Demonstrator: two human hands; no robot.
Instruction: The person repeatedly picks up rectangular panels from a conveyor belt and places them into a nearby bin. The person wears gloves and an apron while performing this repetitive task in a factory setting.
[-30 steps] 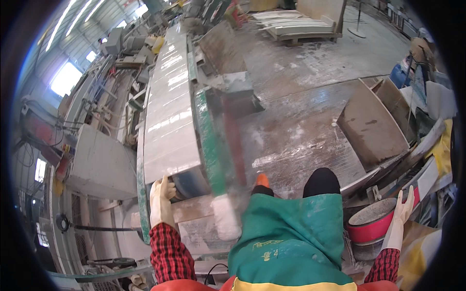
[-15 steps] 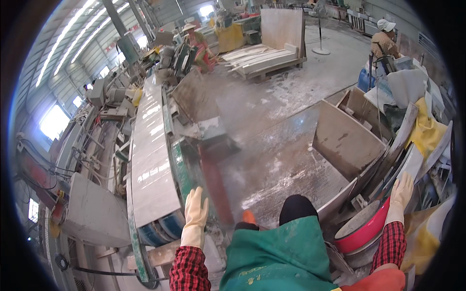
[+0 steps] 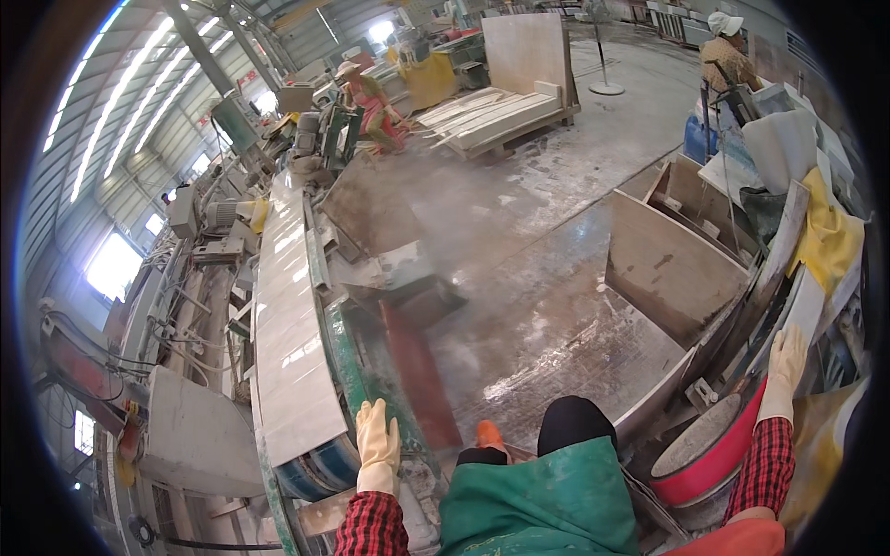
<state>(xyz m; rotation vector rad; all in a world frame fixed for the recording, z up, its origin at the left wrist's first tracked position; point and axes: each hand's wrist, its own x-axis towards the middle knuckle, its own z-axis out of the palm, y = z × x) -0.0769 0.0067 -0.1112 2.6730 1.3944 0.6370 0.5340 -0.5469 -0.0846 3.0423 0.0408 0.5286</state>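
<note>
Holds the cream-rubber-gloved left hand (image 3: 378, 445) out low, just beside the near end of the long, glossy, pale slab run (image 3: 292, 371). Carries that run flat and lengthwise on the left side, ending over the blue cylindrical roller (image 3: 329, 466) — presumably for even support along its length. Lies next to the long green metal rail (image 3: 345, 357), likely there as an edge guard.

Spreads the left fingers slightly, nearly straight, with nothing in grasp; cannot tell light contact with the rail from a hover above it. Sets the cream-rubber-gloved right hand (image 3: 786, 360) well apart on the far right — fingers extended and close together, with nothing visibly gripped. Reaches past the round, red-walled, grey-topped tub (image 3: 728, 454) toward the narrow pale board (image 3: 807, 310); cannot confirm touch on either. Seems to hold both arms wide for balance. Beyond, to the right, stands on edge as the flat, brown, stained panel (image 3: 672, 269), perhaps to catch splashes.
</note>
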